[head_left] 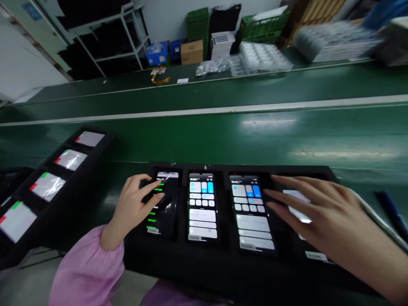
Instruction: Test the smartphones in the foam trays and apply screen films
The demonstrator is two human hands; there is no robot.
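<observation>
Several smartphones lie face up in a row in a black tray [204, 250]. Over the leftmost smartphone [167, 212], whose dark screen shows green text lines, my left hand [135, 204] has its fingers apart; I cannot tell if a fingertip touches the glass. The second smartphone [202, 208] and the third smartphone [253, 216] show a control panel with white and blue tiles. My right hand [314, 208], fingers spread, is above the rightmost smartphone [296, 194] and hides most of it, its fingertips near the third one's right edge. Neither hand holds anything.
Left of me, another black tray [68, 174] carries several white pieces with red and green tabs. A dark blue pen-like object [393, 212] and a pale cable [378, 216] lie at right. Beyond the green bench [191, 136] are clear plastic trays [263, 57], a cardboard box [191, 52] and green crates.
</observation>
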